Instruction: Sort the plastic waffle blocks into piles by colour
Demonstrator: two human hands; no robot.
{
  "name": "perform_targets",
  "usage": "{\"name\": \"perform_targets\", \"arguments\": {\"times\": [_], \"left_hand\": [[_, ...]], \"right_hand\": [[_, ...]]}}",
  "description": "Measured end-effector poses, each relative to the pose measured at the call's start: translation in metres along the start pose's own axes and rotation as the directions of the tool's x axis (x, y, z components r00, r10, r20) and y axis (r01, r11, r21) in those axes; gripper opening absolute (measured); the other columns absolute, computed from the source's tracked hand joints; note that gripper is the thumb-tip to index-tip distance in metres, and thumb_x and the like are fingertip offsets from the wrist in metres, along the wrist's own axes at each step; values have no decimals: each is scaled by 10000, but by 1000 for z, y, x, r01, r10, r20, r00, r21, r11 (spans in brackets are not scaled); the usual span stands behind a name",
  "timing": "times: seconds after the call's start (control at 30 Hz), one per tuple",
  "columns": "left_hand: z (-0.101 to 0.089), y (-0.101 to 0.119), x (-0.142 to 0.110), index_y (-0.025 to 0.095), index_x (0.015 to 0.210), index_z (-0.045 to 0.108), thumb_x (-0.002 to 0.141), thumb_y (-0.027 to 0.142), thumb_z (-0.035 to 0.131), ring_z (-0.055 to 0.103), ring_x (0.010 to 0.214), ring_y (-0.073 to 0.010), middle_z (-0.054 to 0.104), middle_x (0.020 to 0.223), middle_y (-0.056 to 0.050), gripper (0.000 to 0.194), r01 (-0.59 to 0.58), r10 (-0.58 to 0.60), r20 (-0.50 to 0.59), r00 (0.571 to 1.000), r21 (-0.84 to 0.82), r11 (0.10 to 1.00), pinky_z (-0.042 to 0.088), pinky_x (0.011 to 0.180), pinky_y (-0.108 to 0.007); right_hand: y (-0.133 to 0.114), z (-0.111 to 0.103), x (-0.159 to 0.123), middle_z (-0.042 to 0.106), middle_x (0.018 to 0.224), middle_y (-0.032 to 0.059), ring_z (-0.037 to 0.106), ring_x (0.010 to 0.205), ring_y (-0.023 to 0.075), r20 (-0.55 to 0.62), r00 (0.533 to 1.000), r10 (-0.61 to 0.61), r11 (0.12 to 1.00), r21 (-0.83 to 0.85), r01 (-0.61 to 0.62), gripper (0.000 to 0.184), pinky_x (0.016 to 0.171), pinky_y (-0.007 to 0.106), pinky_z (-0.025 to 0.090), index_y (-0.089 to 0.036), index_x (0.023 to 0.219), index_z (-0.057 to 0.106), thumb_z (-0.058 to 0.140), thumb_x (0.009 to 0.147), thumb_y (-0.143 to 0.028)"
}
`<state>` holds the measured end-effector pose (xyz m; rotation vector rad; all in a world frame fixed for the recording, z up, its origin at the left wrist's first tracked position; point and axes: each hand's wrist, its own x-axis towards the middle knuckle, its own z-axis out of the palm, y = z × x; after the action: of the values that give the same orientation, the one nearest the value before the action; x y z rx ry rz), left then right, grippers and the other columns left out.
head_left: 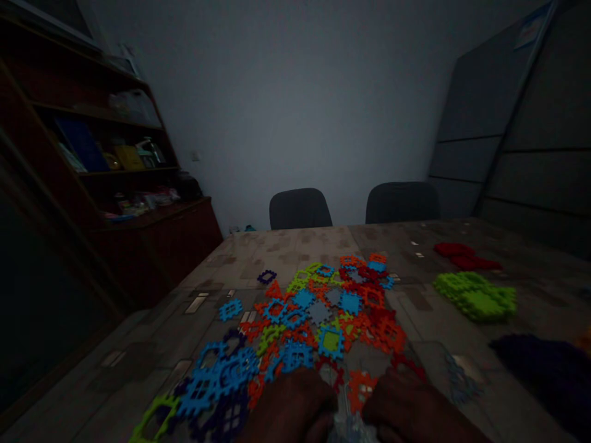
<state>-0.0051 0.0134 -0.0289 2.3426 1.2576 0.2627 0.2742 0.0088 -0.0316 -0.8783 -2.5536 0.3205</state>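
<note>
My left hand (295, 403) and my right hand (409, 403) are low in the view, close together, with fingers curled inward. Between them, at the bottom edge, are grey interlocking toy pieces (349, 429), gripped from both sides; the dim light hides the exact finger contact. An orange window-shaped piece (361, 391) lies just beyond the hands. Ahead spreads a loose heap of flat notched pieces, among them a blue frame with a green centre (330, 342), a grey square (319, 312) and a red piece (330, 371). Several blue pieces (201, 387) lie left of my left hand.
On the table's right are stacks of green pieces (478, 295), red pieces (464, 256) and dark purple pieces (545, 375), plus a small grey group (462, 378). Two chairs (300, 208) stand at the far edge. A shelf unit (152, 231) is at left.
</note>
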Motion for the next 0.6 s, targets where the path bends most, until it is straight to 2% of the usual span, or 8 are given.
{"name": "perform_targets", "arguments": {"times": [0.07, 0.13, 0.2, 0.3, 0.4, 0.47, 0.6], "left_hand": [[-14, 5, 5, 254, 1041, 718, 936, 127, 623, 700, 984, -219, 767, 1073, -28, 191, 16, -15, -75, 997, 14, 1000, 498, 866, -311], [-33, 12, 15, 240, 986, 715, 975, 116, 562, 690, 954, -209, 764, 1042, -24, 197, 66, -58, -114, 992, 72, 995, 494, 852, -305], [-51, 18, 31, 224, 955, 720, 992, 113, 539, 687, 960, -212, 765, 1034, -33, 215, 128, -109, -122, 986, 156, 980, 498, 862, -306], [-67, 19, 59, 200, 987, 729, 978, 119, 562, 676, 1074, -254, 765, 1099, -73, 186, 159, -131, -132, 983, 239, 958, 496, 955, -345], [-70, 14, 85, 180, 1114, 719, 939, 159, 640, 642, 1207, -308, 744, 1239, -118, 194, 165, -133, -125, 983, 292, 942, 471, 1059, -412], [-67, 9, 96, 169, 1142, 710, 915, 197, 688, 638, 1231, -335, 735, 1275, -143, 230, 177, -150, -108, 983, 319, 931, 471, 1079, -452], [-62, 1, 104, 182, 1146, 702, 880, 200, 722, 644, 1230, -349, 735, 1262, -143, 268, 192, -169, -99, 981, 319, 928, 487, 1073, -494]], "right_hand": [[-6, -26, 9, 763, 1018, 52, 700, 936, 219, 4, 996, 89, 995, 42, -89, 210, 859, 321, 532, -285, 1072, 693, 488, 1062, -238], [-4, -41, 23, 758, 1068, 65, 692, 971, 222, 21, 990, 137, 987, 77, -138, 222, 875, 336, 544, -269, 1105, 694, 480, 1057, -233], [7, -44, 42, 746, 1112, 80, 678, 994, 224, 49, 987, 154, 984, 84, -158, 250, 895, 350, 548, -248, 1125, 691, 455, 1048, -215], [34, -34, 78, 719, 1247, 116, 649, 1117, 247, 86, 980, 182, 983, 19, -184, 317, 993, 387, 519, -219, 1212, 682, 456, 1001, -150], [56, -22, 108, 669, 1367, 197, 603, 1235, 319, 105, 967, 231, 972, -79, -223, 391, 1076, 478, 464, -147, 1294, 670, 500, 943, -113], [63, -18, 117, 673, 1343, 228, 601, 1227, 350, 114, 961, 253, 962, -133, -238, 354, 1069, 513, 446, -113, 1236, 702, 504, 942, -110], [67, -25, 111, 751, 1080, 158, 656, 1040, 303, 152, 954, 260, 953, -198, -229, 249, 981, 461, 443, -151, 1025, 751, 505, 981, -142]]}}
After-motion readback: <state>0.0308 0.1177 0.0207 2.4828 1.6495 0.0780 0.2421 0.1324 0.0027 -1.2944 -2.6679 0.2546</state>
